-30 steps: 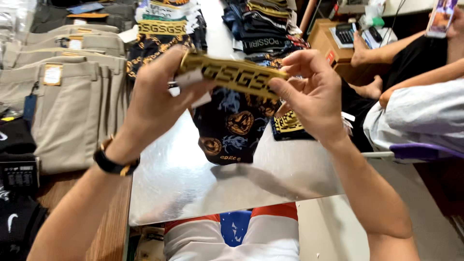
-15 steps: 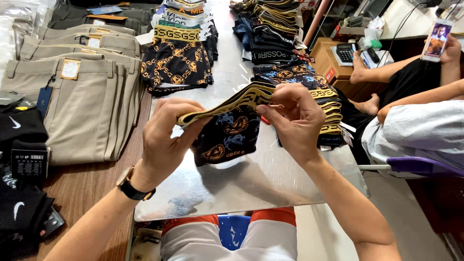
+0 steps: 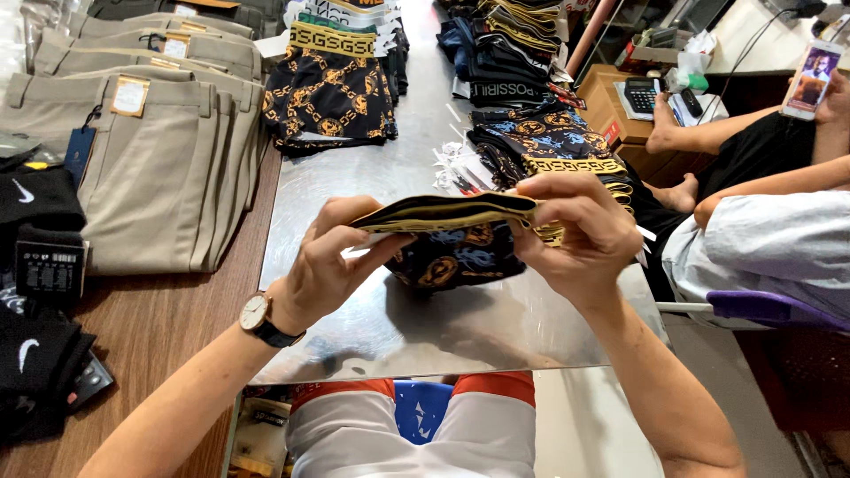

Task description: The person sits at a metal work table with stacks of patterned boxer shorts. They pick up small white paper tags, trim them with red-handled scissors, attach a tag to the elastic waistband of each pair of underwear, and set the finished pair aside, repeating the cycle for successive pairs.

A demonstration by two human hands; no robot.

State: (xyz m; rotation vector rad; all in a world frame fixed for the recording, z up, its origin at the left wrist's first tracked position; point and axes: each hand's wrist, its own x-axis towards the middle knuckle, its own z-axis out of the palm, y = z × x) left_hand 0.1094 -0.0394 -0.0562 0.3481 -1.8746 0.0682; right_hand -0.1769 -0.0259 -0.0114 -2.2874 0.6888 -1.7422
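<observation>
Both hands grip the patterned briefs [image 3: 452, 232] above the counter [image 3: 443, 327]: left hand [image 3: 332, 265] pinches one waistband end, right hand [image 3: 580, 235] the other, waistband lying left-to-right between them.

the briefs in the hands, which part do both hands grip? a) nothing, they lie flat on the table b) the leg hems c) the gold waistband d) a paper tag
c: the left hand and right hand each pinch an end of the gold waistband, and the dark patterned briefs hang below it, above the metal table.
</observation>
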